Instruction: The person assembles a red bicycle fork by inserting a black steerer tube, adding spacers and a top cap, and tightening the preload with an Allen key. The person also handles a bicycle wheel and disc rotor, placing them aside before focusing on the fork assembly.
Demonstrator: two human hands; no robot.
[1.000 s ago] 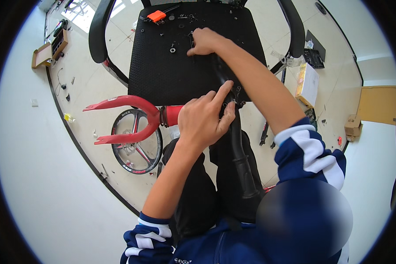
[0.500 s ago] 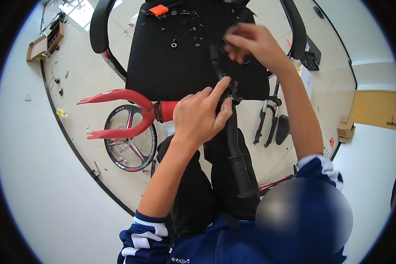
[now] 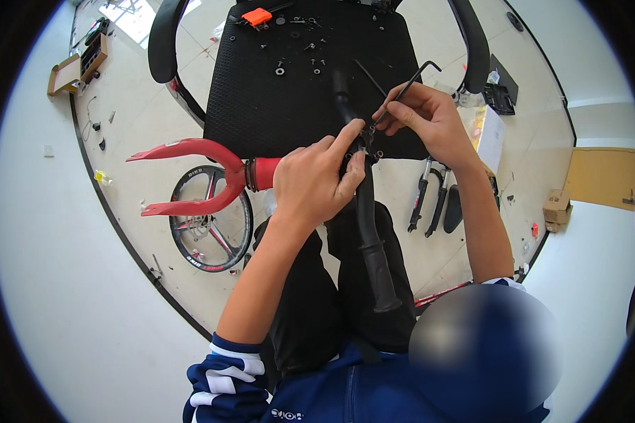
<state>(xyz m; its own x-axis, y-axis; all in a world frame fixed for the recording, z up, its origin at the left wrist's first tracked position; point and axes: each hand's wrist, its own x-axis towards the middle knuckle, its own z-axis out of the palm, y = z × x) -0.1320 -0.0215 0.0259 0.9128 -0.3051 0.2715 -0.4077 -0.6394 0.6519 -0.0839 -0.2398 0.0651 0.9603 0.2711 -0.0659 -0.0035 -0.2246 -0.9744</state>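
Observation:
My left hand (image 3: 312, 182) is closed around the middle of a black bicycle handlebar (image 3: 368, 211), where a stem clamp (image 3: 368, 144) with bolts shows beside the fingers. A red fork (image 3: 222, 158) extends to the left from under that hand, prongs pointing left. Between the fingers of my right hand (image 3: 427, 123) is a black hex key (image 3: 410, 81); its bent end points up and away, its other end reaches the clamp. Whether the tip sits in a bolt is too small to tell. A thin dark rod (image 3: 370, 76) shows just left of the key, over the seat.
The black chair seat (image 3: 261, 120) bears several bolts and washers (image 3: 280, 71) and an orange object (image 3: 257, 16). Its armrests (image 3: 164, 42) rise at both sides. On the floor are a wheel (image 3: 178, 240), a black suspension fork (image 3: 418, 204), and cardboard boxes (image 3: 557, 206).
My right hand has come down and nearer to the clamp, and the hex key now shows clearly in it. My left hand keeps its hold on the handlebar.

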